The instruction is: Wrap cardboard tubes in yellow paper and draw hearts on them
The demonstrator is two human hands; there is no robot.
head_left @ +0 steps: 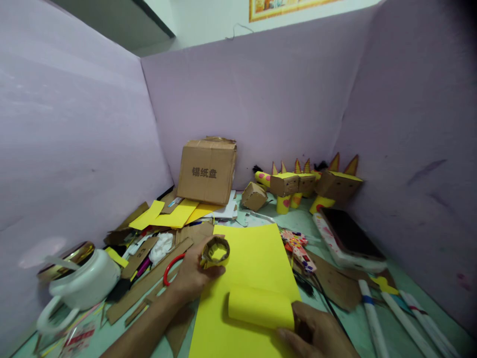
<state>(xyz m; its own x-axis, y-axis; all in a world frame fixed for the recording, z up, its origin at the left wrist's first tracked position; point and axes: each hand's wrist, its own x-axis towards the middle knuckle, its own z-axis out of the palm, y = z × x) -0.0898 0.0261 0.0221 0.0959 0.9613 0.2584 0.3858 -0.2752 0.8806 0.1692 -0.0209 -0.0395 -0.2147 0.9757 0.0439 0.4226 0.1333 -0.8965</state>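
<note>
My left hand [197,272] is closed around a short ring-shaped tube [216,251], brown cardboard inside with yellow on its outside, its open end facing up. At the lower right, my right hand [313,330] grips the right end of a rolled yellow paper tube [261,308], thumb and fingers at its rim. The roll lies sideways over a flat sheet of yellow paper [249,253] on the table. Beside my left hand, the red handle of some scissors [171,270] shows among cardboard strips.
A cardboard box [206,174] stands at the back, yellow papers [179,214] before it. Box-headed yellow figures [285,186] stand back right. A phone [350,233] and markers [372,318] lie right; a white teapot [87,283] sits left.
</note>
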